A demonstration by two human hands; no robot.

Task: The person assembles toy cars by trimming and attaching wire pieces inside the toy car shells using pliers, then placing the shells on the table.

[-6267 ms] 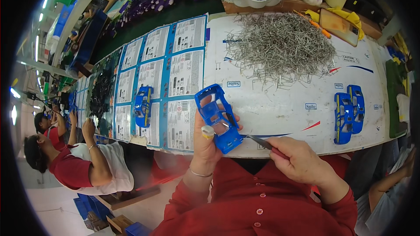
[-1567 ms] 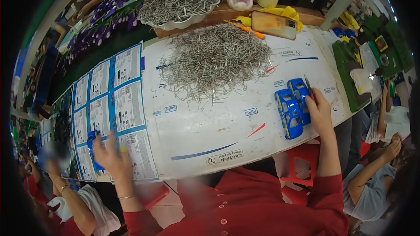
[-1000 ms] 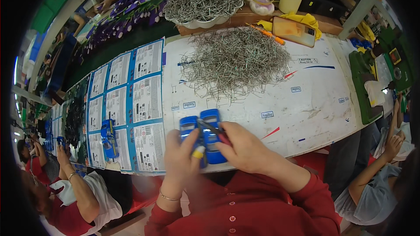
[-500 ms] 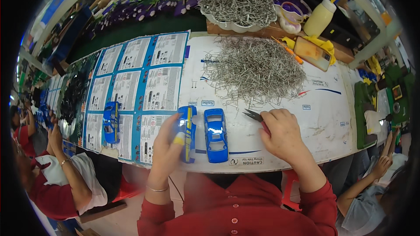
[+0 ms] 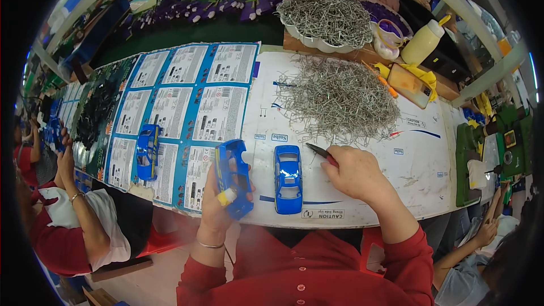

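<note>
My left hand (image 5: 212,208) grips a blue toy car body shell (image 5: 225,164), raised a little over the table's front edge and tilted so its window openings show. A yellow and white wrap (image 5: 226,196) covers the tip of my thumb. Just right of it, a second blue toy car body (image 5: 288,180) lies on the white board, touched by neither hand. My right hand (image 5: 360,174) is closed round red-handled pliers (image 5: 319,151), their dark, pointed jaws directed to the left. Most of the handle is hidden in my palm.
A heap of thin metal wire pieces (image 5: 345,99) covers the board's far part; a white bowl (image 5: 326,42) behind it holds more. Another blue car (image 5: 148,153) rests on printed card sheets (image 5: 221,110). A phone (image 5: 409,85), a bottle (image 5: 423,42) and a green machine (image 5: 510,141) stand right. Co-workers sit either side.
My left hand has lifted the car shell off the board and turned it, drawing it slightly toward me. My right hand stays beside the other car with the pliers. The whole view has shifted slightly.
</note>
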